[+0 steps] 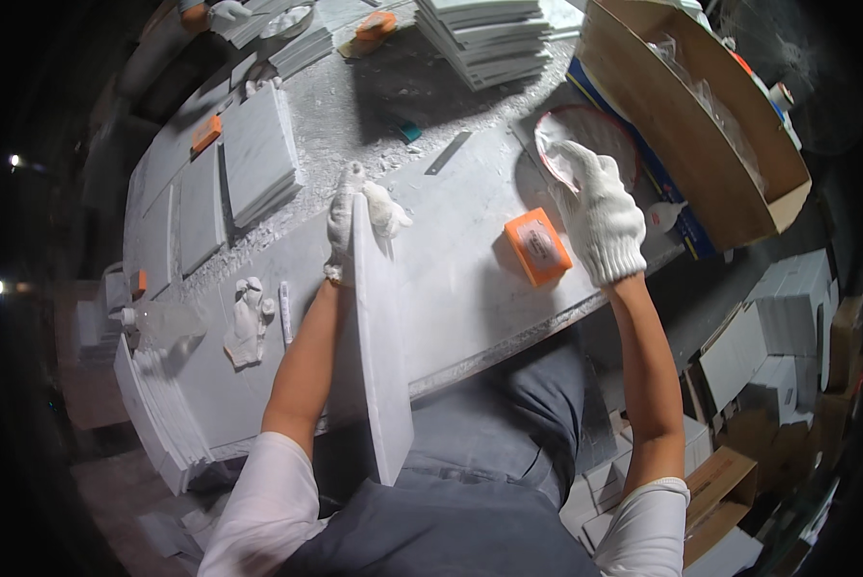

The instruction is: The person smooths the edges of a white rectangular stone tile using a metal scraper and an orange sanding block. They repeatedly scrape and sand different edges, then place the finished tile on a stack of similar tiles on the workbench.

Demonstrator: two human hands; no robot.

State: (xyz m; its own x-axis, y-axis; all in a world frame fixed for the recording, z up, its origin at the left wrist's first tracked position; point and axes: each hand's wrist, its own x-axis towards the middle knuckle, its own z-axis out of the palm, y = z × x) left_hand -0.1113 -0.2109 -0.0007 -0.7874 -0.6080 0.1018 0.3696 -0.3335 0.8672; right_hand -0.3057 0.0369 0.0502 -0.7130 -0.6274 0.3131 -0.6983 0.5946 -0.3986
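Observation:
My left hand (342, 226), in a white knit glove, is wrapped round the upper edge of a thin white stone tile (380, 346). The tile stands on edge, tilted, its lower end hanging past the table toward my lap. My right hand (602, 221), gloved alike, is at the near side of a red-rimmed bowl (605, 130) with whitish contents. Its fingers curl inward over the rim; whatever they may hold is hidden. Just left of that hand sits an orange block (538, 247) with a pale, dusty top.
A dusty worktable (451, 317) carries tile stacks (261, 159) at left and more (484, 38) at the back. A metal strip (448, 153), a spare glove (249, 322) and a plastic bottle (167, 322) lie there. Right stands a cardboard box (691, 115). Another person's gloved hand (228, 13) shows far left.

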